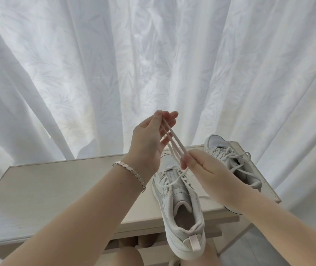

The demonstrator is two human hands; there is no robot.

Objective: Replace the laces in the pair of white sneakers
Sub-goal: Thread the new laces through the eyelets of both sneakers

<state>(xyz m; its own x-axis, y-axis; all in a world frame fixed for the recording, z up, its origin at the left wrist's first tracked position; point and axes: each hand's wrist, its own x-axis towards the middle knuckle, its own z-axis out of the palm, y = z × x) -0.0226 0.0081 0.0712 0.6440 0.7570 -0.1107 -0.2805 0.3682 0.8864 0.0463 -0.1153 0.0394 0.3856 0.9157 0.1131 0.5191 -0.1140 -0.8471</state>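
Lace [178,140] is being pinched up top by the left hand [149,139] and lower down by the right hand [203,167] (both gripping it), above the near sneaker [180,208] overhanging the table [57,189]; the other sneaker [228,154] is being left far right.

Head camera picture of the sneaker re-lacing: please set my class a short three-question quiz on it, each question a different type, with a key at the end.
1. True or false: the left hand and the right hand both pinch the lace.
2. Which wrist wears the bracelet? A left, B right, C neither.
3. Fill in: the held lace runs down into the ___: near sneaker or far sneaker.
Key: 1 true; 2 A; 3 near sneaker.
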